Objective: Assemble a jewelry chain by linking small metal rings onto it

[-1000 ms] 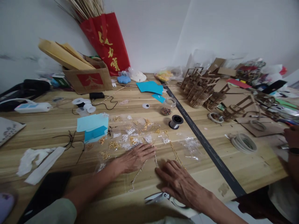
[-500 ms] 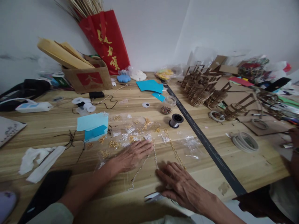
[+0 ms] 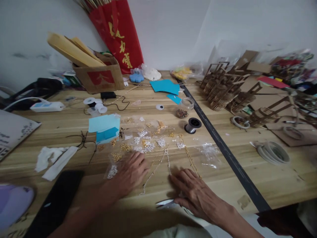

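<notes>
My left hand (image 3: pixel 132 172) rests palm down beside the small bags of findings, its fingers loosely bent and nothing visible in them. A silver chain (image 3: pixel 155 171) hangs in two strands from a ring, laid out on the table between my hands. My right hand (image 3: pixel 195 195) is closed round a tool with two pointed metal jaws (image 3: pixel 165 203), pliers or scissors; its handles are mostly hidden. The right fingertips lie by the lower end of one silver strand. Just beyond them is a gold chain (image 3: pixel 189 157). Gold findings (image 3: pixel 125 147) and silver findings (image 3: pixel 148 146) lie in clear bags ahead.
A wire spool (image 3: pixel 192 125) and a jar of beads (image 3: pixel 182 113) stand farther back. Clear plastic bags (image 3: pixel 208 153) lie to the right, before a dark strip (image 3: pixel 223 152). Small brown baskets (image 3: pixel 218 92) crowd the back right. A black phone (image 3: pixel 58 198) lies left.
My left hand has drawn back left from the silver chain, uncovering its top ring and some silver findings; its fingers are more bent. My right hand keeps nearly the same place. The view has shifted slightly.
</notes>
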Available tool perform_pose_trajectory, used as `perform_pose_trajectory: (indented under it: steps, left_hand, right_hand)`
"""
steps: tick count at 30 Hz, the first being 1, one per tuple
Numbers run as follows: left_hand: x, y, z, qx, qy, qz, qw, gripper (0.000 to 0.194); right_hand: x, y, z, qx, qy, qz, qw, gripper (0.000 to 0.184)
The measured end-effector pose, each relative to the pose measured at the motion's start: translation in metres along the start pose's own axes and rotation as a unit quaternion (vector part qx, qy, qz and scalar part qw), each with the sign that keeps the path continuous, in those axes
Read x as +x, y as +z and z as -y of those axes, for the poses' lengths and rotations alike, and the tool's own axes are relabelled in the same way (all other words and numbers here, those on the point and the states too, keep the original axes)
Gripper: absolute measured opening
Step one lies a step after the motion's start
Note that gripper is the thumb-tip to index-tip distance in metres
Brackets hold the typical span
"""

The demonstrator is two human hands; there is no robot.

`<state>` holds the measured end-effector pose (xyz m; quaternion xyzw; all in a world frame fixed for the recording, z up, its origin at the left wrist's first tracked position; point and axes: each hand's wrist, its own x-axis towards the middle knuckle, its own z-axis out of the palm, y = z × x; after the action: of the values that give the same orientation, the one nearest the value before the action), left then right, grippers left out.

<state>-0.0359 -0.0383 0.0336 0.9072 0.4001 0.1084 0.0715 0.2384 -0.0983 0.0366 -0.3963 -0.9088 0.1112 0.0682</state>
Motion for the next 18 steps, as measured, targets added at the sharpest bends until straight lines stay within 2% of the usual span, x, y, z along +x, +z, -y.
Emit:
perform_pose_trajectory:
  steps: [4,8,13,18]
  left_hand:
    - [-0.029,0.002,-0.015,-0.037,-0.039,-0.006,0.999,0.018]
    - [-0.051,0.014,-0.035,-0.047,-0.091,-0.018,0.995,0.014]
    - [-0.064,0.028,-0.048,-0.010,-0.100,-0.082,0.992,0.010]
    - [-0.070,0.030,-0.048,-0.017,-0.085,-0.089,0.992,0.019]
  right_hand:
    - [0.009,-0.005,-0.002,0.002,0.001,0.011,1.000,0.052]
    - [0.026,-0.006,-0.003,-0.019,-0.001,-0.008,1.000,0.058]
    - [0.040,0.010,-0.004,-0.050,-0.027,-0.031,0.998,0.068]
    - [0.042,0.024,-0.009,-0.058,-0.045,-0.022,0.997,0.070]
